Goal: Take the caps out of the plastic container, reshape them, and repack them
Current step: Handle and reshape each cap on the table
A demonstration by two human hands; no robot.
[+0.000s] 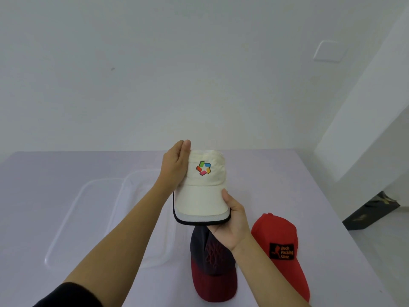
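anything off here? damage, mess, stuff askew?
Nothing spilled or damaged. The only oddity is the white cap, whose crown looks creased and slack. The left hand presses the crown's side and the right hand pinches the brim. The red cap and dark cap lie side by side on the table.

Left to right on table [309, 185]: container [137, 185], middle cap [212, 273], right cap [281, 247]
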